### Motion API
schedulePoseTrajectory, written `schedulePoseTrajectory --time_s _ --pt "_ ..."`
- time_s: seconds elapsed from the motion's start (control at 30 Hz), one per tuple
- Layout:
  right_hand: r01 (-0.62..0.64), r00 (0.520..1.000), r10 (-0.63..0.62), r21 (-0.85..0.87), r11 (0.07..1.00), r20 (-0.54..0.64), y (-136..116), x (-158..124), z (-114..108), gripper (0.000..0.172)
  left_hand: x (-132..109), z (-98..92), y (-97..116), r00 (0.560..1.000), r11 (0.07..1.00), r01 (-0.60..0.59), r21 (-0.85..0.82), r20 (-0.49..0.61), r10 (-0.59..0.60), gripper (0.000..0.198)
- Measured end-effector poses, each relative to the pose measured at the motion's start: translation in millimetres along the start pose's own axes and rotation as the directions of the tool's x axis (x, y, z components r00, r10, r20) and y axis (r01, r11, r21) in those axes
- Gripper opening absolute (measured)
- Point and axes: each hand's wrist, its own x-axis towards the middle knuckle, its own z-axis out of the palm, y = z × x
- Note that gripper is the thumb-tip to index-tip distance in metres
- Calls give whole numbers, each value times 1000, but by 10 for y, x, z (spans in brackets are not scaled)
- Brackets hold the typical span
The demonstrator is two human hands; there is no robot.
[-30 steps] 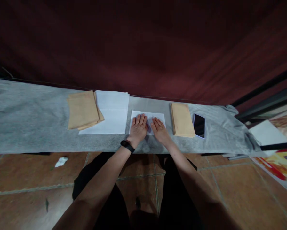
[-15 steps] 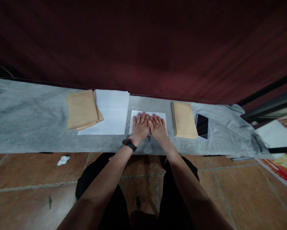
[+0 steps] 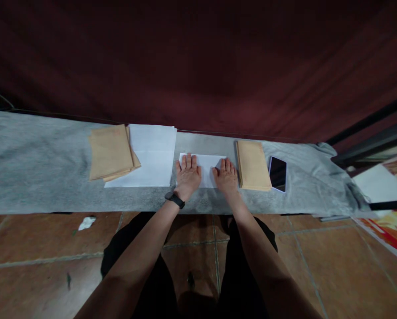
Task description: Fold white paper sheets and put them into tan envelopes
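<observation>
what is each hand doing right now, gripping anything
Left hand: open, palm down on the left part of the small white paper, gripping nothing.
Right hand: open, palm down on that paper's right part, gripping nothing.

On the cloth (image 3: 45, 177), left to right: a first envelope pile (image 3: 109, 153) overlapping the left part of the paper sheets (image 3: 153, 157); a separate paper (image 3: 207, 172), left hand (image 3: 188, 178) on its left part, right hand (image 3: 227, 179) on its right; a second envelope pile (image 3: 253, 167); the smartphone (image 3: 278, 174) just beside that. The curtain (image 3: 198, 66) hangs beyond the far edge.
</observation>
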Motion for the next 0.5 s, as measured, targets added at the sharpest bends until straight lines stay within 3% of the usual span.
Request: schedulePoseTrajectory --time_s 0.23,0.5 --pt "-26 1000 26 -25 999 -12 143 -38 -202 55 -92 20 -91 998 1000 12 17 -59 -11 60" --pt "-103 994 103 -1 995 30 178 -25 -226 45 -153 23 -90 999 1000 4 13 -51 -3 61"
